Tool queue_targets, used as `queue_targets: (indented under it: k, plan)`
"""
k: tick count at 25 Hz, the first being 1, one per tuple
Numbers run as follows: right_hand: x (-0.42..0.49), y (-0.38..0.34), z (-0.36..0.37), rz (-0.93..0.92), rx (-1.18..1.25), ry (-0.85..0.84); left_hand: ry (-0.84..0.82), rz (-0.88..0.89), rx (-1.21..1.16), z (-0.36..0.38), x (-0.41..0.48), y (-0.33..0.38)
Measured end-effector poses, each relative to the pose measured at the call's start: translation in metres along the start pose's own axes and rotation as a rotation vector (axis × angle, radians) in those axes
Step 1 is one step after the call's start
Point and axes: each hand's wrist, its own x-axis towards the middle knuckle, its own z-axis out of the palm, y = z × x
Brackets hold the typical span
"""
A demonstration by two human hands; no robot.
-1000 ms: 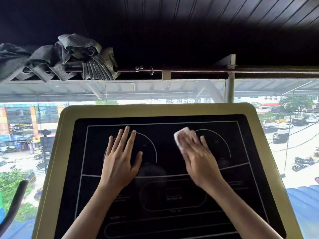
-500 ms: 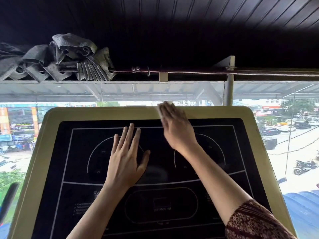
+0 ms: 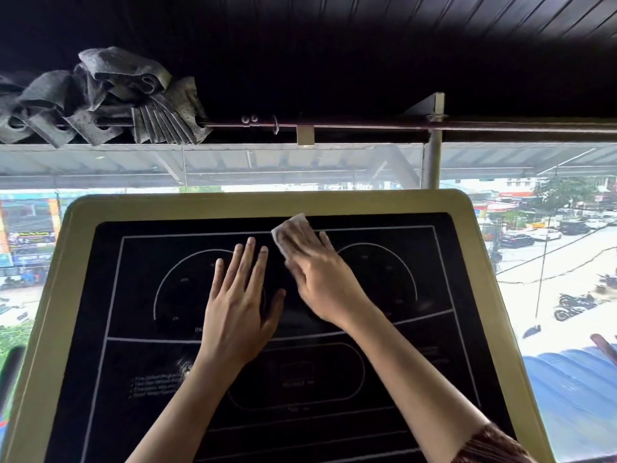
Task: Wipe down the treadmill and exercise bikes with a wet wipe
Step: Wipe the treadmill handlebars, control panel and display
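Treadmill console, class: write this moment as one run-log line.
step: console wipe-down | right hand: presses wet wipe near console's top edge | left hand: flat on console, holds nothing

Right hand (image 3: 320,275) dragged wet wipe (image 3: 289,226) from beige rim (image 3: 200,203) down onto black panel (image 3: 400,235).

Two hands lie flat on a treadmill console (image 3: 467,295), the left hand (image 3: 238,302) just beside the right hand (image 3: 320,272). A wipe (image 3: 289,225) sits under the right fingertips, near the console's top edge.
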Motion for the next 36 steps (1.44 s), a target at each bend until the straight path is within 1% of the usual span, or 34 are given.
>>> queue_targets:
  k: [1,2,3,5,6,7,8,9,10,11,12,13,16,18,20,21,22,24,25,26,27,29,30,31,32,34,35,36]
  plan:
    - [-0.005,0.006,-0.003,-0.045,-0.028,0.003,-0.001,0.003,0.001,-0.001,-0.002,0.0]
    - [-0.011,0.016,-0.008,-0.019,-0.049,0.022,-0.005,0.007,0.003,-0.002,-0.005,0.0]
    - [-0.017,0.028,-0.01,0.071,-0.061,0.049,-0.009,0.01,0.005,-0.003,-0.009,0.0]
    - [-0.032,0.043,-0.015,0.345,-0.066,0.132,-0.017,0.017,0.01,-0.006,-0.018,-0.002]
    - [-0.037,0.042,-0.012,0.453,-0.058,0.173,-0.02,0.021,0.012,-0.008,-0.022,-0.004]
    - [-0.038,0.032,-0.006,0.498,-0.022,0.211,-0.021,0.024,0.013,-0.009,-0.026,-0.006]
    - [-0.038,0.016,0.005,0.473,0.022,0.225,-0.025,0.027,0.015,-0.01,-0.031,-0.008]
    - [-0.04,-0.004,0.015,0.386,0.064,0.207,-0.034,0.03,0.017,-0.011,-0.035,-0.009]
    - [-0.046,-0.021,0.024,0.262,0.082,0.156,-0.047,0.032,0.014,-0.012,-0.04,-0.01]
    - [-0.056,-0.03,0.031,0.149,0.067,0.106,-0.061,0.035,0.009,-0.013,-0.045,-0.011]
    - [-0.067,-0.031,0.033,0.084,0.037,0.081,-0.074,0.038,0.005,-0.015,-0.05,-0.012]
    - [-0.08,-0.027,0.033,0.085,0.02,0.079,-0.084,0.038,0.004,-0.018,-0.055,-0.012]
    - [-0.126,-0.028,0.035,0.268,0.096,0.153,-0.091,0.025,0.014,-0.026,-0.07,-0.014]
    - [-0.139,-0.049,0.043,0.227,0.124,0.13,-0.091,0.022,0.02,-0.029,-0.076,-0.018]
    - [-0.124,-0.057,0.046,0.155,0.119,0.089,-0.093,0.023,0.028,-0.03,-0.078,-0.021]
    - [-0.106,-0.056,0.044,0.155,0.126,0.077,-0.093,0.02,0.032,-0.031,-0.079,-0.023]
    - [-0.085,-0.054,0.041,0.188,0.139,0.076,-0.092,0.014,0.034,-0.032,-0.079,-0.024]
    - [-0.041,-0.051,0.037,0.31,0.165,0.1,-0.087,-0.008,0.034,-0.036,-0.08,-0.029]
    - [-0.027,-0.057,0.04,0.327,0.181,0.1,-0.086,-0.021,0.035,-0.038,-0.082,-0.032]
    - [-0.02,-0.068,0.045,0.28,0.192,0.095,-0.09,-0.033,0.035,-0.04,-0.084,-0.036]
    - [-0.023,-0.081,0.052,0.177,0.198,0.076,-0.094,-0.042,0.032,-0.042,-0.087,-0.04]
    - [-0.053,-0.096,0.064,-0.024,0.186,0.006,-0.098,-0.052,0.03,-0.045,-0.094,-0.05]
    - [-0.069,-0.094,0.065,-0.074,0.169,-0.007,-0.102,-0.058,0.034,-0.047,-0.1,-0.056]
    - [-0.081,-0.087,0.064,-0.064,0.154,0.005,-0.107,-0.066,0.037,-0.05,-0.106,-0.062]
    - [-0.084,-0.081,0.061,0.004,0.154,0.041,-0.11,-0.074,0.039,-0.053,-0.11,-0.068]
    - [-0.062,-0.075,0.059,0.21,0.176,0.147,-0.106,-0.078,0.042,-0.057,-0.117,-0.078]
    - [-0.043,-0.081,0.059,0.295,0.197,0.172,-0.103,-0.077,0.039,-0.058,-0.121,-0.081]
    - [-0.025,-0.094,0.059,0.341,0.233,0.16,-0.1,-0.079,0.034,-0.059,-0.125,-0.082]
